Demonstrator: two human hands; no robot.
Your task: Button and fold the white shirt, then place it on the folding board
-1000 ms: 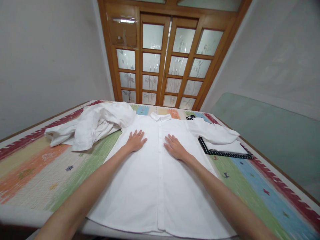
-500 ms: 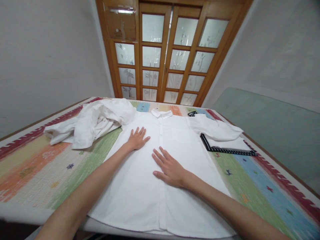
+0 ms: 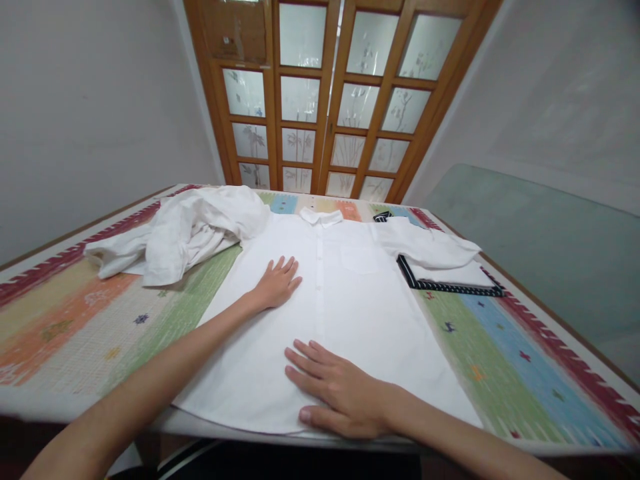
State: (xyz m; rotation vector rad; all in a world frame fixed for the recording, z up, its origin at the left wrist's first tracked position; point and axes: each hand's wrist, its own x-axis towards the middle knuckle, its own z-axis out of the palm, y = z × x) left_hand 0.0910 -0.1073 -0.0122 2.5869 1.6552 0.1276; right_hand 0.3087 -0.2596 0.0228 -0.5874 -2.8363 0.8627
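A white button-up shirt point(image 3: 380, 313) lies spread front side up, its collar pointing away from me and its hem at the near table edge. My left hand point(image 3: 277, 283) rests flat on the chest, left of the button placket, with fingers apart. Lower down, my right hand point(image 3: 340, 387) lies palm down near the hem, across the placket, its fingers spread. Neither hand grips any cloth. The shirt's right sleeve reaches over a folded white cloth with a black patterned border point(image 3: 453, 277).
A crumpled white garment point(image 3: 175, 230) lies at the left, against the shirt's shoulder. Beneath everything is a colourful striped table cover point(image 3: 150, 333). A pale green board point(image 3: 525, 233) leans along the right wall. Wooden glass-paned doors point(image 3: 325, 100) stand behind the table.
My right hand has slid down the shirt from mid-front toward the hem. My left hand has stayed almost in place on the chest. The view has shifted slightly.
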